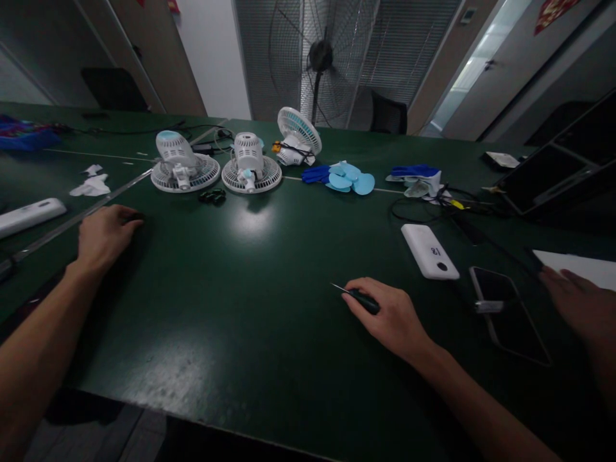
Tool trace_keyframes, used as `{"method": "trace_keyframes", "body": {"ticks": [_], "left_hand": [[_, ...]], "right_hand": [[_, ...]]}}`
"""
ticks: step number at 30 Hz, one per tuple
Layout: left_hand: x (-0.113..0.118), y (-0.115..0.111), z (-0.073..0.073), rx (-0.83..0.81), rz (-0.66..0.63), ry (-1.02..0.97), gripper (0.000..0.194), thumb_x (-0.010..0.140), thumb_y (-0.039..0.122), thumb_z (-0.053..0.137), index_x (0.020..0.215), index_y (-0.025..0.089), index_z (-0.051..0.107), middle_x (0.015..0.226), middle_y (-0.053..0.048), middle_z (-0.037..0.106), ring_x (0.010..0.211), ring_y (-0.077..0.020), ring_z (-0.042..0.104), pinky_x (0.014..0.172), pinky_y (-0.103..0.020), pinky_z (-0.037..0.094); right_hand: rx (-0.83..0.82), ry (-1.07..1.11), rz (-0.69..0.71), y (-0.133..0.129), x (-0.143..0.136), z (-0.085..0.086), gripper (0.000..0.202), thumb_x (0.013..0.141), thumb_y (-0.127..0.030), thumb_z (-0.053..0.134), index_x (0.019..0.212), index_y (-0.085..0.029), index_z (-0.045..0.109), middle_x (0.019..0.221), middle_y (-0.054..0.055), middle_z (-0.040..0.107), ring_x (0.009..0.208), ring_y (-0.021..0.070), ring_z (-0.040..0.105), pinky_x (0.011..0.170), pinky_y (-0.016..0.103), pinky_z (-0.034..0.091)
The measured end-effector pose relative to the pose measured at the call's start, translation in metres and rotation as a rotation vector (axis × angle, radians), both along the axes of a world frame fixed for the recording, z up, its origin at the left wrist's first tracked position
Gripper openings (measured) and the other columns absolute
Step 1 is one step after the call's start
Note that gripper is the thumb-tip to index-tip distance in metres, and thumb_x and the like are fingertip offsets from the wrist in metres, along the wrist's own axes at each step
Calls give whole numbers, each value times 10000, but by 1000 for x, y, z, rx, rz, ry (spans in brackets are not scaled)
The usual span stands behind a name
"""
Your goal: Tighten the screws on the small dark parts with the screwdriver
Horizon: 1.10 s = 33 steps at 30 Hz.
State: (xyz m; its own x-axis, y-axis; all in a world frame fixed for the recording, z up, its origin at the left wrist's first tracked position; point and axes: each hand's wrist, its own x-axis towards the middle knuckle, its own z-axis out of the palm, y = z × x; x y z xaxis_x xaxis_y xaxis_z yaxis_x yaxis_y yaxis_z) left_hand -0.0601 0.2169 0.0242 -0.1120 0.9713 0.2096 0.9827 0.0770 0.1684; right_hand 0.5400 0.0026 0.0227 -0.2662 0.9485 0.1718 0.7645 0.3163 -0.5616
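Observation:
My right hand (392, 317) rests on the green table, its fingers closed around the dark handle of a small screwdriver (364, 300). The thin metal shaft points up and to the left. On the left side of the table, my left hand (104, 234) lies with bent fingers pressed together near a clear strip. Something dark shows by its fingertips, too dim to name. Beyond the hands stand white fan heads, one face down at left (185, 168), another face down beside it (251, 168), and a third tilted up (298, 138). A light blue fan blade (350, 178) lies right of them.
Blue-and-white gloves (416, 176) and cables lie at the back right. Nearer are a white power bank (428, 251) and a phone (513, 317). Another person's hand (577, 301) rests by white paper (582, 266). A white device (31, 217) sits far left.

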Motion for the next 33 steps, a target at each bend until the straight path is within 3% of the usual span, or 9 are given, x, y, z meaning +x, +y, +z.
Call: {"method": "trace_keyframes", "body": {"ticks": [5,9,12,16,19,22,24,28,33], "left_hand": [[29,0,-2,137,-62,-115,472,848,504,683,1152,143,693,1096,-115,689,916,-237,644,839,-326,514],[39,2,-10,112,-139,-218,437,836,458,724,1149,157,678,1089,-92,713,918,-206,652,845,-292,501],[42,-1,-8,60,-153,-210,463,822,490,738,1140,159,675,1108,-88,710,961,-208,650,858,-280,485],[34,-6,1,105,-61,-141,566,898,615,602,1248,175,668,1082,-91,694,930,-224,643,817,-293,482],[18,-8,1,98,13,18,581,971,584,456,1308,159,665,1151,-136,664,972,-271,633,846,-347,485],[6,-6,-3,-29,53,89,550,953,542,474,1233,141,726,1246,-168,638,1040,-317,623,878,-391,490],[4,-5,-4,-54,80,66,492,946,487,494,1183,140,752,1199,-152,676,1034,-315,630,899,-398,495],[6,-5,-3,-58,88,25,432,928,409,515,1180,149,752,1119,-123,721,976,-297,652,928,-399,503],[0,-7,-2,34,33,104,559,980,434,412,1381,109,625,1329,-185,624,1134,-343,620,997,-450,482]], "right_hand": [[19,-2,-3,0,-1,0,186,1011,-326,572,1152,-255,670,1034,40,742,889,204,721,788,359,592],[11,-2,-5,0,-1,0,178,1010,-316,573,1147,-255,668,1033,37,740,892,204,718,793,363,590],[7,-1,-3,0,-1,0,169,1007,-315,581,1140,-255,666,1034,31,737,894,201,716,800,364,588],[17,-7,-8,0,0,-1,163,1006,-322,587,1132,-262,670,1025,25,739,889,202,721,808,367,590],[20,-11,-9,0,0,-3,167,1006,-324,588,1141,-264,667,1029,26,740,894,204,724,812,366,591],[26,-14,-9,0,0,-4,170,1001,-323,597,1146,-267,664,1033,27,741,904,207,724,817,369,591],[26,-9,-5,0,0,-4,173,1001,-321,600,1153,-268,661,1040,25,740,908,206,723,818,370,592],[14,-10,4,0,0,-3,172,1002,-328,598,1151,-268,663,1038,22,737,902,203,723,806,364,592],[5,-11,4,-1,-1,-2,174,1006,-336,587,1146,-270,667,1038,23,738,900,204,721,793,358,589]]}}
